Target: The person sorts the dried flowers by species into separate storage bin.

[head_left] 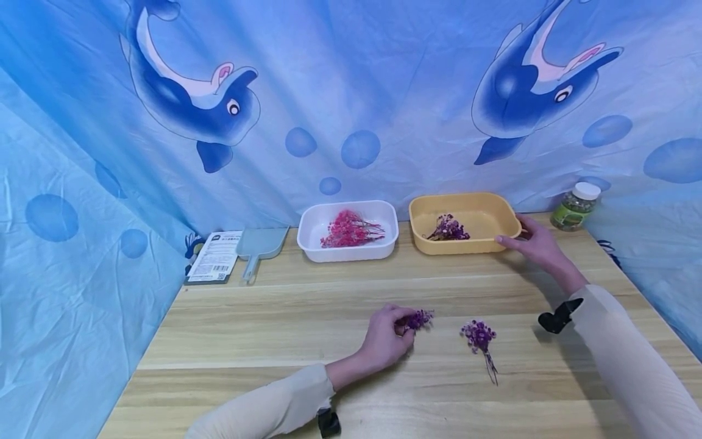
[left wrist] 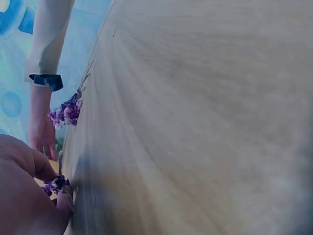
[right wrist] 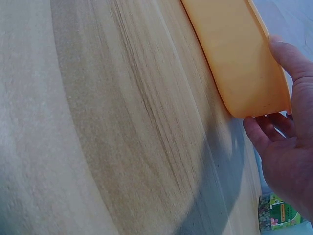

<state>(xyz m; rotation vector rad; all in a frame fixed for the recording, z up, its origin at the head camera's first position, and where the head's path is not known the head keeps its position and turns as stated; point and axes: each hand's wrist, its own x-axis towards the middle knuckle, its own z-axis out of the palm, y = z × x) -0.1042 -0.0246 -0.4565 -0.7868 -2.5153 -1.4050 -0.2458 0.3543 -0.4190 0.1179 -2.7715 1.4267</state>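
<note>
My left hand (head_left: 386, 338) pinches a small bunch of purple dried flowers (head_left: 420, 319) low over the table; in the left wrist view the blossoms (left wrist: 56, 184) show between thumb and fingers. At the back right, my right hand (head_left: 540, 244) grips the right end of a yellow tray (head_left: 455, 247), thumb on its rim and fingers against the end wall (right wrist: 244, 63). Inside that tray lies another purple bunch (head_left: 450, 227). A separate purple bunch (head_left: 479, 336) rests on the table between the hands, stems toward the front.
Left of the yellow tray stands a white tray (head_left: 348, 252) with pink dried flowers (head_left: 351, 230). Farther left lie a grey-blue dustpan (head_left: 260, 242) and a white printed packet (head_left: 215, 256). A jar with a white lid (head_left: 574, 207) stands at the back right. A blue dolphin curtain hangs behind the table (head_left: 263, 341).
</note>
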